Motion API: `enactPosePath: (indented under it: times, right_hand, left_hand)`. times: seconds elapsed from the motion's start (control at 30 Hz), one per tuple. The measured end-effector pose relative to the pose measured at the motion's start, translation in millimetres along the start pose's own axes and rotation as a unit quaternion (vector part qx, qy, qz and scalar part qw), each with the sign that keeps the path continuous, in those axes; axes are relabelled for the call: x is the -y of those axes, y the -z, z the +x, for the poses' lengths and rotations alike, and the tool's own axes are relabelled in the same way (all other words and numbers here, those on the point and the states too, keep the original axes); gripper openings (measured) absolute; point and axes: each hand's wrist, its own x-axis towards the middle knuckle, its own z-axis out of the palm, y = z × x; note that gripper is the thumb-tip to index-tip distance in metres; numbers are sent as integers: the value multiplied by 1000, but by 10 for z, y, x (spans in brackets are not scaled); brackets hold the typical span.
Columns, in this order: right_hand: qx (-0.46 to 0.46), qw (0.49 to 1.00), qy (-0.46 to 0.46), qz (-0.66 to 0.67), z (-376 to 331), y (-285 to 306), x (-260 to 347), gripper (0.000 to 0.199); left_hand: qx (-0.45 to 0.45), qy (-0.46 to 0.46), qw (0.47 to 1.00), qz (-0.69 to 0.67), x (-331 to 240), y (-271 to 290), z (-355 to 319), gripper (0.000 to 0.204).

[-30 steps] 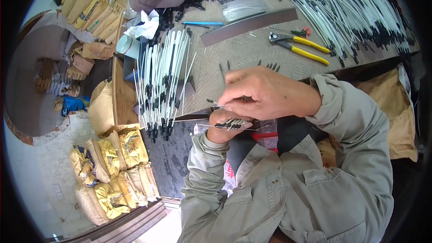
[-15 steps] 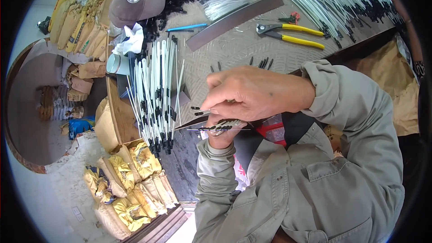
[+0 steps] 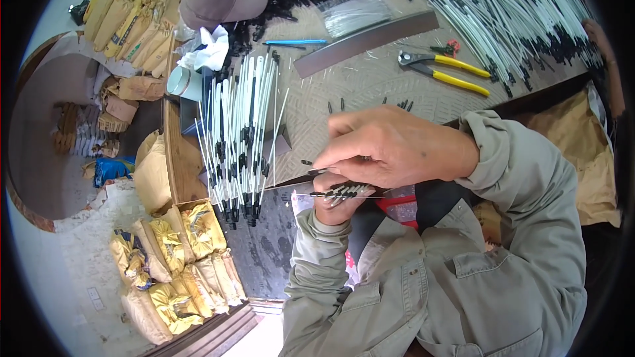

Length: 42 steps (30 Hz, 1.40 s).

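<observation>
My left hand (image 3: 333, 211) is closed around a small bundle of thin pale rods with black tips (image 3: 345, 192), held close to my body at the table's front edge. One fine white rod (image 3: 303, 195) lies crosswise over that hand. Above it, my right hand (image 3: 403, 144) is pinched shut on small black-tipped pieces (image 3: 318, 172) that stick out past the fingertips. The two hands nearly touch, and my right fingers partly cover the left thumb. To the left, a bunch of white rods with black fittings (image 3: 241, 139) leans over the table edge.
Yellow-handled pliers (image 3: 456, 73), a long flat metal bar (image 3: 367, 43) and a blue pen-like stick (image 3: 294, 42) lie on the table (image 3: 370, 82). A large heap of white rods (image 3: 509, 20) covers the back right. A cap (image 3: 228, 0) sits back left; wrapped packages (image 3: 178, 258) stand lower left.
The view has shifted, so the table and its things appear farther right. Both hands keep nearly the same closed grips, the right still just above the left.
</observation>
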Motion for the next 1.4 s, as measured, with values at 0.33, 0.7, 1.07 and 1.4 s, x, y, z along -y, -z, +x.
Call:
enactPosePath:
  times: [0.33, 0.7, 1.07, 1.4]
  right_hand:
    - [-32, 999, 7, 42, -25, 3, -15, 26]
    - [-16, 1000, 24, 14, -40, 34, -20, 21]
    - [-8, 997, 59, -39, -54, 46, -8, 11]
    - [-52, 998, 45, -4, -55, -23, -13, 8]
  left_hand:
    - [-2, -76, 994, -77, 65, -119, 6, 91]
    - [-118, 4, 993, -29, 87, -184, -81, 101]
    - [-122, 24, 992, -1, -45, -267, 15, 57]
    - [-22, -35, 951, 307, 59, -35, -80, 116]
